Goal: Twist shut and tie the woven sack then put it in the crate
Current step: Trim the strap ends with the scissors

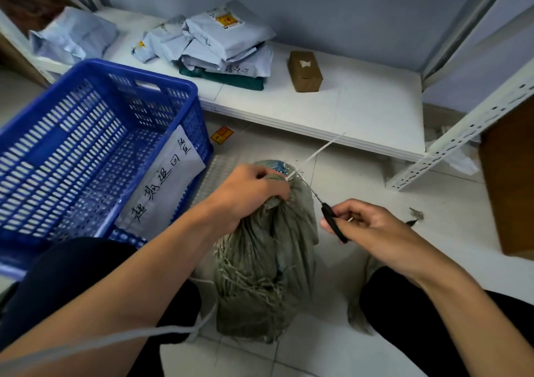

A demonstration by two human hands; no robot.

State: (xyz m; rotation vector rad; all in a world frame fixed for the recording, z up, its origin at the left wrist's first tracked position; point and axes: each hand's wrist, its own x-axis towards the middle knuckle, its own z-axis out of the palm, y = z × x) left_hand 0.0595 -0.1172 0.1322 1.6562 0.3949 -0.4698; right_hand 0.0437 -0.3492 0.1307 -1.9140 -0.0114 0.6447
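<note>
1. Low in the centre of the frame, the woven sack (pixel 268 249) stands on the tiled floor (pixel 361 180) between the person's knees, its neck bunched tight in the clenched left hand (pixel 248 189).
2. At the right, the right hand (pixel 367 226) is curled round black scissors (pixel 332 220), whose tips sit beside the white tie (pixel 315 152) at the neck — probably trimming its tail.
3. Cut near the fastening, blades angled off the fabric and the holding fingers.
4. At the upper left, the blue crate (pixel 95 145) gapes beside the sack — an open path over its near rim, with the shelf edge (pixel 318 131) behind.
</note>
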